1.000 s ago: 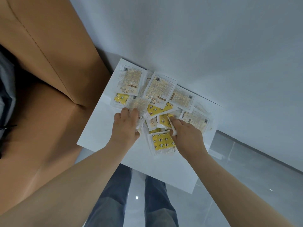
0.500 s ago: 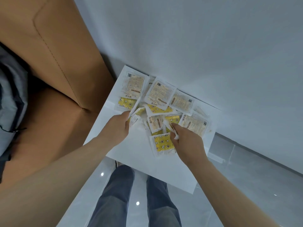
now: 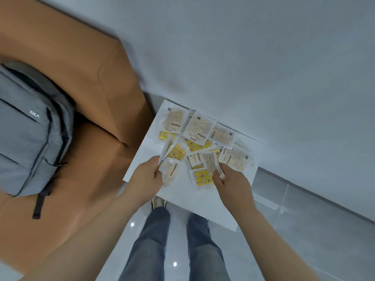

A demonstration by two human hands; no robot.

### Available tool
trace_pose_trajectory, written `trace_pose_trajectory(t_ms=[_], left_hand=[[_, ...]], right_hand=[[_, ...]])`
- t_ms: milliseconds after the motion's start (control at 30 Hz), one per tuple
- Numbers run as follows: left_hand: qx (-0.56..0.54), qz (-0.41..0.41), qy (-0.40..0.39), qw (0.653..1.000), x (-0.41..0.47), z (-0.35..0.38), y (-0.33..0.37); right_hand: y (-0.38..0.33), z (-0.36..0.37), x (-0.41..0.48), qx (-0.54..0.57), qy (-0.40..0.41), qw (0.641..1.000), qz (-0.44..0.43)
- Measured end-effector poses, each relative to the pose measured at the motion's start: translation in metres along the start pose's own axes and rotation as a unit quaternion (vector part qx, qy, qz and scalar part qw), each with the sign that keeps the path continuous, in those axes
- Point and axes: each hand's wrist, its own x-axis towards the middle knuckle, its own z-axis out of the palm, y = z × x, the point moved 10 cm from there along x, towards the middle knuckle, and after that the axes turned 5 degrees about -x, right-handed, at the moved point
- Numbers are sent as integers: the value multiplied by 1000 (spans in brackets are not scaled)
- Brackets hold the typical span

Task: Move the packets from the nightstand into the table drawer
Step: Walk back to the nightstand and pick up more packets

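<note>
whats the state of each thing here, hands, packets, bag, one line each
left hand, grips several packets
right hand, pinches one packet
packet pile, loose and overlapping on the nightstand
backpack, lying on the sofa

yellow star-patterned packets (image 3: 202, 178), white nightstand (image 3: 140, 159)

Packets (image 3: 199, 128) heaped on the far half of the nightstand (image 3: 182, 201), wall (image 3: 243, 57) right behind it, sofa (image 3: 91, 78) just left, backpack (image 3: 26, 128) on the sofa, left hand (image 3: 148, 179) and right hand (image 3: 233, 183) at the heap's near edge.
</note>
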Motion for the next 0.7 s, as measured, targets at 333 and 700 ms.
trace_pose_trajectory(t_ms=[333, 700], left_hand=[[-74, 71, 17, 995, -73, -30, 119], [-49, 194, 39, 979, -126, -68, 234]], right_hand=[[-39, -112, -48, 108, 48, 993, -22], [-59, -236, -98, 83, 142, 985, -56]])
